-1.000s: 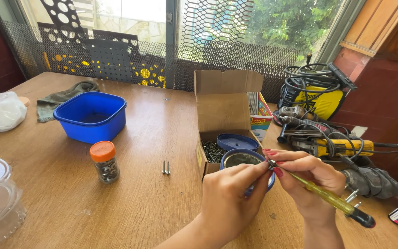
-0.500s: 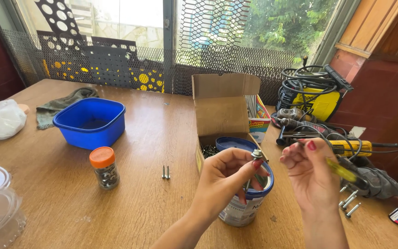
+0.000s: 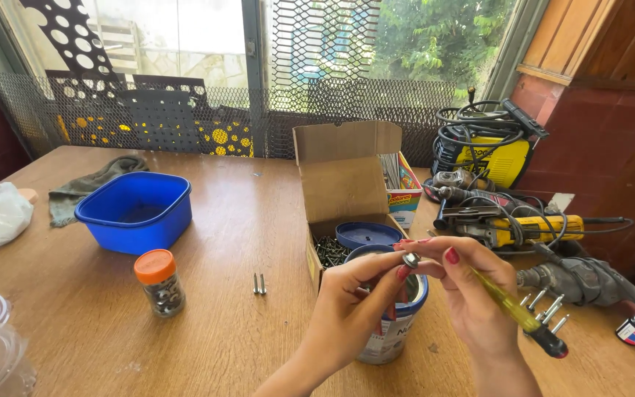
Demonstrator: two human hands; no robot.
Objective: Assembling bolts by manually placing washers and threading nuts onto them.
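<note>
Your left hand [image 3: 354, 309] pinches a small metal screw [image 3: 411, 259] between thumb and fingertips, right above the round tin [image 3: 395, 334] with the blue rim. Your right hand [image 3: 472, 290] meets it there, fingers closed on a yellow-handled screwdriver [image 3: 512, 309] whose black end points toward your wrist.

Behind the tin stands an open cardboard box [image 3: 347, 187], flap up, with dark screws inside and a blue lid [image 3: 367, 235] lying in it. A small colourful printed carton [image 3: 404, 192] leans behind the box. To your left sits a little jar [image 3: 159, 283] with an orange cap, and beyond it a blue plastic tub [image 3: 135, 212]. 2 loose screws [image 3: 259, 284] lie on the bare wooden table [image 3: 244, 213] between jar and box.

Black metal mesh covers the windows at the table's far edge. On the right, a yellow machine [image 3: 490, 151] with coiled cables and several power tools [image 3: 523, 228] crowd the table.
</note>
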